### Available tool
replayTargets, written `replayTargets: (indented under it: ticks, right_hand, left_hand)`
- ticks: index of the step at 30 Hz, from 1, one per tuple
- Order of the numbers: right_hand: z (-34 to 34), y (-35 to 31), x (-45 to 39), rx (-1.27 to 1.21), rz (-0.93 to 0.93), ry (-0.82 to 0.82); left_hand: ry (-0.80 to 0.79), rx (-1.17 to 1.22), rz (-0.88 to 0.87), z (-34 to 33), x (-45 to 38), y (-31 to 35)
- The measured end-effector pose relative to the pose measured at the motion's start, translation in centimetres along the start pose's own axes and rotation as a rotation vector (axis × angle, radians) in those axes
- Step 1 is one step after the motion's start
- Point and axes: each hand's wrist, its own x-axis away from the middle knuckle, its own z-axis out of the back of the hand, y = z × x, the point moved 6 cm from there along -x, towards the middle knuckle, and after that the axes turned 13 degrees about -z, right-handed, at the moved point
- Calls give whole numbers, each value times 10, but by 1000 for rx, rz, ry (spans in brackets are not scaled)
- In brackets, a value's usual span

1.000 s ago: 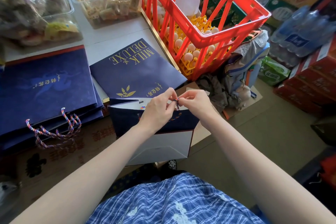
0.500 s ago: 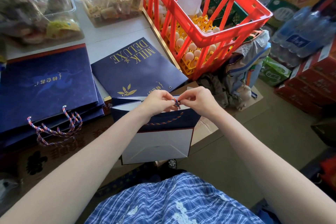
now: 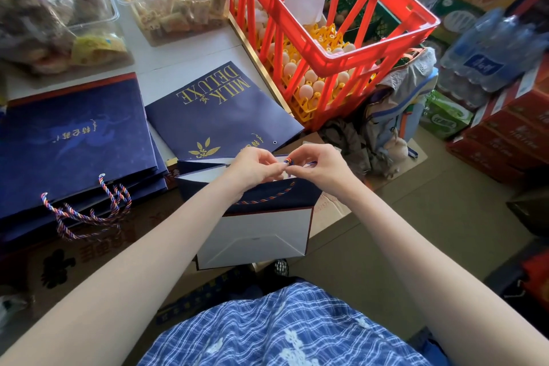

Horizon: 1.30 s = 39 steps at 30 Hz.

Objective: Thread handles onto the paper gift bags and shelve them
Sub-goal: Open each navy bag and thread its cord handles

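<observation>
Both hands, left hand point(image 3: 252, 168) & right hand point(image 3: 323, 169), are pinching the cord end point(image 3: 287, 161) between fingertips, meeting just above the open bag point(image 3: 255, 217)'s top edge. Cord is running left-right along the bag mouth, w/ neither hand clearly nearer. Finished bags point(image 3: 74, 140) are lying left of the open bag on the table point(image 3: 184, 65); red crate point(image 3: 341, 38) is sitting beyond it, boxes stacked farther right.
</observation>
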Motion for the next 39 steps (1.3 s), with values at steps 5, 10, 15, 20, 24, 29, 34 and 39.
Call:
replayTargets:
  ticks: [5,10,15,20,24,29,34,39]
  right_hand:
    - [9,19,2,-399,-176,19]
    - [7,16,0,-278,-156,20]
    - [24,5,-7,-296,-93,156]
    - [31,8,-11,-128,-62,169]
    - [32,21,-5,186,-19,300]
    - [2,42,-2,242,-128,232]
    - [-26,33,-13,-17,-301,196]
    - [-32,25,-11,-59,-330,36]
  left_hand:
    - [11,-325,-168,-2,6,3]
    - [96,-492,-123,-14,8,-4]
    - [144,-554,-150,-18,-5,6]
    - [122,-536,-195,-17,-11,9]
    - [35,-664,-251,-13,-11,5]
    - [68,-847,-253,6,-8,6]
    - [123,-916,-298,2,6,7]
    - [215,-889,-411,10,17,5]
